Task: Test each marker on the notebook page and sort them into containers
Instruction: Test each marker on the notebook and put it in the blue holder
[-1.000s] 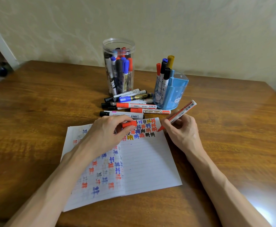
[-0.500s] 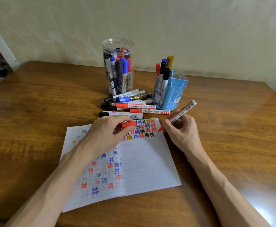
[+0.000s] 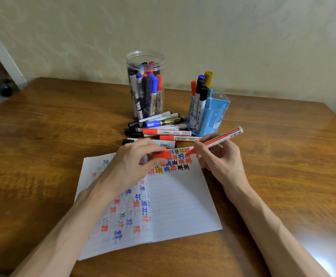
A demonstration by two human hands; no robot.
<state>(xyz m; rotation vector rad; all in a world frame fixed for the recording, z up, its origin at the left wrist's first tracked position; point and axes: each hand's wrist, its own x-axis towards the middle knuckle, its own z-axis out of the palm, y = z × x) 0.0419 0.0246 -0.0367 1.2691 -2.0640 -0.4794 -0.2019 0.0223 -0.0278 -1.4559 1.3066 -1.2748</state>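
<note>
- Pinched between thumb and curled fingers of the right hand point(image 3: 221, 158): an uncapped red marker point(image 3: 219, 139) with a slim white barrel carrying a red printed band, a barcode near the tail and a red nib cone.
- Slanted, tail up and to the right, nib down and to the left at the top edge of the notebook page point(image 3: 181, 200); cannot tell whether touching the paper or just above it.
- Gripped in the left hand point(image 3: 131, 162), fingers curled round it: the matching red cap point(image 3: 162, 155), just beside the nib, over the same top edge.
- Under both: lined white paper, its top rows filled with small block characters in red, blue, black and yellow; fainter red and blue marks on the left leaf.
- Just beyond the page: loose markers point(image 3: 163, 128) lying side by side, with red, blue and black caps.
- Behind them: a clear jar point(image 3: 145, 84) packed with upright markers, and to its right a blue holder point(image 3: 213, 114) with a few more standing in it.
- Beneath it all: a brown wooden table point(image 3: 43, 136) against a pale wall point(image 3: 243, 37).
</note>
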